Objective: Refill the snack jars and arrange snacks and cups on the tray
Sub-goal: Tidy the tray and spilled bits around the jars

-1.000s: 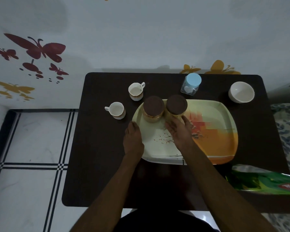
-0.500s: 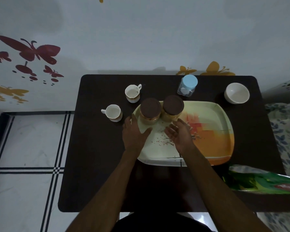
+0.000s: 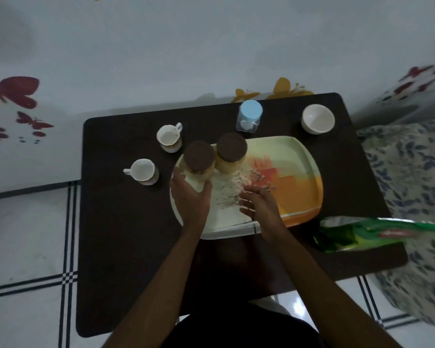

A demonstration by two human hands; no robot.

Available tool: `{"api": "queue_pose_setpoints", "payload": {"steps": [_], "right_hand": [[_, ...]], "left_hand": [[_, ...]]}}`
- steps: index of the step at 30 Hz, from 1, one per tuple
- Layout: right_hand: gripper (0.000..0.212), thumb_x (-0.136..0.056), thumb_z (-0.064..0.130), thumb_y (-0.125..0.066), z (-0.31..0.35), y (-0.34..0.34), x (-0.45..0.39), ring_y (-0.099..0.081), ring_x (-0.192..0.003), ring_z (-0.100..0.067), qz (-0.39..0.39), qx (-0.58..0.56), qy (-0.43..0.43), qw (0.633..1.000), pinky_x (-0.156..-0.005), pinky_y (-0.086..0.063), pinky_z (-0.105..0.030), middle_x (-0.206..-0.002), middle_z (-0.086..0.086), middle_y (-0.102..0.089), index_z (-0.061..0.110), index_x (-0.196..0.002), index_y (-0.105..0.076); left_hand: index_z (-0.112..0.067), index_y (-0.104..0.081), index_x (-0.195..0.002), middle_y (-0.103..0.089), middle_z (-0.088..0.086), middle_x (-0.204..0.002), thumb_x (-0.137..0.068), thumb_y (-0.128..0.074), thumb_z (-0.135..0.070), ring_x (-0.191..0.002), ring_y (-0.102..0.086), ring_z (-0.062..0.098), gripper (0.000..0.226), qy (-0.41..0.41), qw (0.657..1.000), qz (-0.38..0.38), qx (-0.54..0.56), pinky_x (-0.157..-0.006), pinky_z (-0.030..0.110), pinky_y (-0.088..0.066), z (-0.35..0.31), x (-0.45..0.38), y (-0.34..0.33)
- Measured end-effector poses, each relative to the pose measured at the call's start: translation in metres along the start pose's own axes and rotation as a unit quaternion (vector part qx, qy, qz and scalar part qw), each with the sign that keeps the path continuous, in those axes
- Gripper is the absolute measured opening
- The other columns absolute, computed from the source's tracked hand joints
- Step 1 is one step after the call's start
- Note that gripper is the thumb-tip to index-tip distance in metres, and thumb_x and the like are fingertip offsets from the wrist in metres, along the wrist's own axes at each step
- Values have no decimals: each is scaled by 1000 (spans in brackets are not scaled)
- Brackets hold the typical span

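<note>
Since half a second ago the left hand has slid forward from the tray's near-left rim to the base of the left jar, and the right hand has drawn back from the right jar, its fingers now clear of it. Largest in view, the dark table carries a pale green and orange tray near its middle. Both brown-lidded jars stand upright, side by side and touching, at the tray's far-left corner. The left hand's thumb and fingers spread around the near side of the left jar, touching it in a loose, half-closed cup; whether they actually clamp it I cannot tell. The right hand hovers over the tray, fingers relaxed and released, holding nothing, just beside and nearer than the right jar. A green snack packet lies at the table's near-right edge. A white bowl and a clear blue-lidded container sit beyond the tray. Two white cups stand on the table left of the tray.
</note>
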State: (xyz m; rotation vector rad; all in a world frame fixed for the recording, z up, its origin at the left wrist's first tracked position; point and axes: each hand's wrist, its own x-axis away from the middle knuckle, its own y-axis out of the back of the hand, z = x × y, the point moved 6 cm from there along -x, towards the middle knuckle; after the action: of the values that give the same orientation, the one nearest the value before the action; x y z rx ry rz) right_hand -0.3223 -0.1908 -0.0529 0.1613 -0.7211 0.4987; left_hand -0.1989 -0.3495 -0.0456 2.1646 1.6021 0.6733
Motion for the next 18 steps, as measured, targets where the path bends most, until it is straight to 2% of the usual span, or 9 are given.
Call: {"api": "queue_pose_setpoints", "payload": {"steps": [2, 4, 5, 7, 9, 11, 13, 16, 18], "right_hand": [[14, -95, 6, -59, 20, 11, 23, -67, -85, -22, -6, 28, 63, 998, -73, -55, -31, -97, -12, -70, 6, -107, -65], [14, -95, 3, -57, 48, 25, 51, -67, -85, -18, -5, 82, 167, 983, -75, -55, -30, -95, -6, -71, 11, -103, -66], [15, -95, 4, -58, 65, 36, 68, -67, -86, -15, -11, 138, 232, 963, -77, -54, -28, -96, -1, -72, 13, -103, -67], [16, -94, 10, -58, 95, 67, 107, -66, -91, -10, -68, 276, 350, 892, -81, -51, -23, -101, 6, -70, 15, -106, -68], [19, -93, 14, -56, 121, 103, 150, -64, -95, -13, -167, 371, 431, 805, -86, -48, -24, -103, 4, -68, 15, -106, -70], [21, -91, 10, -56, 136, 135, 183, -60, -101, -18, -253, 423, 465, 735, -94, -43, -25, -105, -3, -68, 12, -105, -71], [26, -87, 4, -58, 138, 175, 208, -56, -112, -24, -346, 454, 449, 687, -103, -36, -27, -112, -7, -66, 10, -109, -70], [49, -85, 8, -62, 120, 235, 205, -43, -130, -28, -440, 400, 368, 715, -107, -19, -10, -134, -11, -54, 16, -133, -56], [63, -87, 21, -64, 97, 270, 185, -35, -137, -19, -432, 319, 331, 775, -109, -18, -9, -145, -10, -44, 20, -146, -42]], "left_hand": [[-13, -53, -127, -61, 4, -111, -84, -71, -17, -96, -60, 21, 47, 0, 999, 14, 49, -84, 37, -51, -11, 30, -3], [-17, -64, -107, -67, -6, -91, -88, -65, -12, -83, -64, 14, 19, -3, 990, 116, 83, -77, 32, -52, -24, 59, -22], [-18, -68, -101, -68, -9, -85, -89, -64, -10, -79, -65, 8, 15, -21, 978, 179, 102, -73, 25, -51, -34, 74, -34], [-19, -69, -101, -68, -11, -85, -88, -65, -7, -76, -64, 0, 18, -73, 943, 295, 134, -69, 14, -47, -58, 107, -59], [-22, -66, -111, -67, -8, -99, -85, -70, -15, -88, -63, 2, 27, -158, 896, 386, 151, -77, 15, -48, -91, 143, -82], [-21, -61, -123, -62, -3, -117, -84, -76, -22, -105, -60, 6, 42, -247, 851, 436, 158, -88, 15, -45, -120, 173, -94], [-19, -62, -125, -61, -5, -119, -83, -79, -26, -110, -57, 5, 46, -303, 822, 453, 165, -91, 15, -43, -146, 199, -103], [-16, -69, -114, -67, -5, -105, -91, -71, -29, -99, -61, 10, 27, -358, 832, 403, 135, -85, 33, -51, -166, 215, -113], [-12, -72, -105, -69, -2, -94, -94, -67, -27, -88, -63, 12, 19, -370, 841, 378, 117, -74, 41, -52, -172, 222, -123]]}}
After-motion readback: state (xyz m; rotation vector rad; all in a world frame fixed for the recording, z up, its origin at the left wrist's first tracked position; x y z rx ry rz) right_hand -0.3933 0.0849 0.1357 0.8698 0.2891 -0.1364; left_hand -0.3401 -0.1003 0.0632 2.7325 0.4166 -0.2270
